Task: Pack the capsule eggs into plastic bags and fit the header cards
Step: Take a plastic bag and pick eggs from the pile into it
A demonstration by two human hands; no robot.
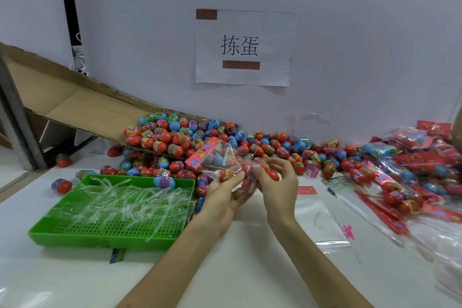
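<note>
head view: the only camera, so everything below comes from it.
left hand: fingers are curled under the plastic bag with the thumb on top. It cradles the filled end, likely so the eggs don't roll out.
right hand: bent fingers pinch the bag's near end, with a red egg at the fingertips. My read is that it is seating an egg.
plastic bag: held in the air between both hands, above the worktop and just in front of the loose heap.
header card: pink and flowered, at the bag's far end, tilted up.
capsule eggs: a loose heap spilling off the cardboard chute. Probably a gravity feed to keep stock within reach.
green tray: beside the left hand, holding clear strips, possibly peeled liners.
packed bags: piled on the right, which looks like the output side.
empty bags: lying flat near the right hand, ready to grab.
hidden: can't tell whether the red egg is inside the film or outside it. Glare and fingers hide the egg count. How the card is fixed is unclear. The right-hand pile is cut off by the frame edge.
</note>
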